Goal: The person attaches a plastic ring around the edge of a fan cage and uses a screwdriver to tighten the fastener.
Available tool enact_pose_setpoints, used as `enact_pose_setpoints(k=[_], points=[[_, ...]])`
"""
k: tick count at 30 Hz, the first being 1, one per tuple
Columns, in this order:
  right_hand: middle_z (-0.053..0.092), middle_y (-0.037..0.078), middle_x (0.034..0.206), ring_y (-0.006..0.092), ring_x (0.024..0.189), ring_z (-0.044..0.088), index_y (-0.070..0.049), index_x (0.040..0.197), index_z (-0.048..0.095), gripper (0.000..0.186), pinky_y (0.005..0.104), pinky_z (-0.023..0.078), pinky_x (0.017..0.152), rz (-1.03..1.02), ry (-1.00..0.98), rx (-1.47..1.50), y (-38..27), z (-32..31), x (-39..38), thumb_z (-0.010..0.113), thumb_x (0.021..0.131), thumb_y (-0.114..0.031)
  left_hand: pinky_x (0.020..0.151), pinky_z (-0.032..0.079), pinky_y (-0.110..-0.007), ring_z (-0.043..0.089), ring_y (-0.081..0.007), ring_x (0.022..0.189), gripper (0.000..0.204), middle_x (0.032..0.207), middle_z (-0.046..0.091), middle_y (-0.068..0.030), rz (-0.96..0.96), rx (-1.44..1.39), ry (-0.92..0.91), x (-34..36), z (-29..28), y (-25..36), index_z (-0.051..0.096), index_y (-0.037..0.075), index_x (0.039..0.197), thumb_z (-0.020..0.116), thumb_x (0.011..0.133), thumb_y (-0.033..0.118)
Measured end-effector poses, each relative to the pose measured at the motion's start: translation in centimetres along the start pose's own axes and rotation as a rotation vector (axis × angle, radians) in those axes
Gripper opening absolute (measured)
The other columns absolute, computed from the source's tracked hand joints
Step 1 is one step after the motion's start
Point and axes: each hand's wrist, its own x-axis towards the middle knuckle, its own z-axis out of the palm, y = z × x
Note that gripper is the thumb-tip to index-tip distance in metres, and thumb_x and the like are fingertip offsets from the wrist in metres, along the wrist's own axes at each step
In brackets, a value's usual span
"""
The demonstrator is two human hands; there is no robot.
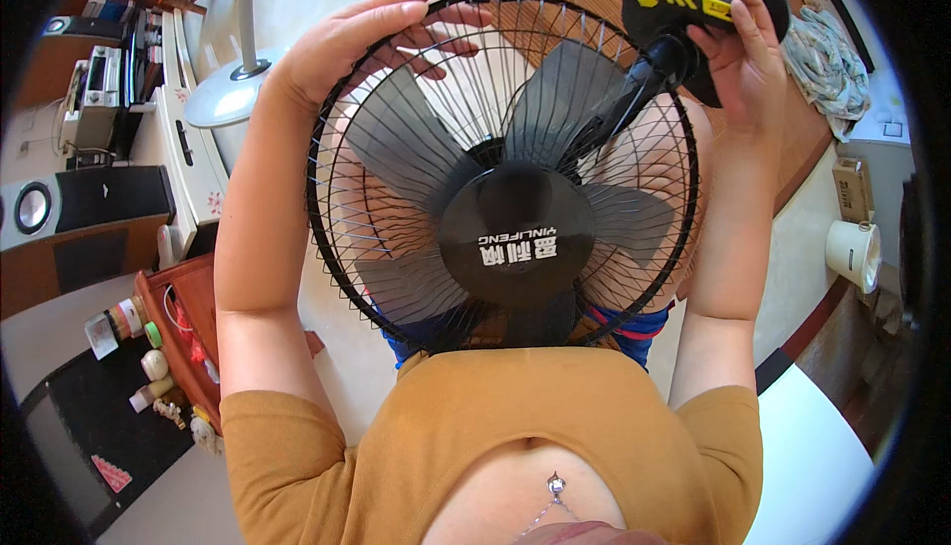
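A black electric fan (pixel 517 233) with grey blades behind a round wire guard lies tilted in front of my body, over my legs. My left hand (pixel 381 35) holds the guard's far left rim, fingers reaching in over the wires. My right hand (pixel 745 59) is closed around the end of a yellow-and-black screwdriver (pixel 684 2). Its long thin shaft runs left, with the tip at the guard's top rim beside my left fingers. The fan's black base (pixel 662 32) and stem are at the far right, close to my right hand. The exact spot under the tip is too small to make out.
At the left stand a lamp with a pale round base (pixel 226 95), a speaker (pixel 114 193) and a reddish-brown wooden cabinet (pixel 188 302). Bunched patterned cloth (pixel 827 61), a cardboard box (pixel 852 188) and a white container (pixel 850 256) are to the right.
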Motion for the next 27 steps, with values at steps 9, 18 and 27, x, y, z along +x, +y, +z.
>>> enact_pose_setpoints(k=[9, 18, 27], points=[[0.066, 0.009, 0.088, 0.0139, 0.065, 0.067, -0.002, 0.105, 0.059, 0.029, 0.0194, 0.054, 0.047, 0.357, 0.035, -0.161, 1.1, -1.6, 1.3, 0.055, 0.093, -0.028, 0.085, 0.049, -0.033, 0.056, -0.0291, 0.112, 0.070, 0.132, 0.047, -0.0207, 0.018, 0.047, -0.039, 0.5, -0.5, -0.3, 0.033, 0.005, 0.141, 0.043, 0.088, 0.048], [0.064, 0.004, 0.093, 0.0165, 0.083, 0.061, -0.009, 0.109, 0.059, 0.034, 0.0268, 0.050, 0.068, -0.350, -0.290, -1.112, -2.2, -0.1, -0.2, 0.072, 0.078, -0.016, 0.087, 0.045, -0.031, 0.052, -0.0282, 0.117, 0.072, 0.134, 0.046, -0.0185, -0.069, -0.031, -0.024, 0.9, 0.2, 0.6, 0.030, 0.005, 0.142, 0.046, 0.087, 0.049], [0.060, 0.003, 0.072, 0.0158, 0.059, 0.057, -0.010, 0.103, 0.060, 0.025, 0.0259, 0.042, 0.051, -0.100, -0.570, -1.136, -4.5, 1.4, 2.5, 0.063, 0.085, -0.028, 0.087, 0.045, -0.031, 0.055, -0.0241, 0.111, 0.065, 0.131, 0.049, -0.0176, -0.070, -0.134, 0.033, 0.4, 0.7, 1.0, 0.033, 0.004, 0.141, 0.046, 0.088, 0.041]])
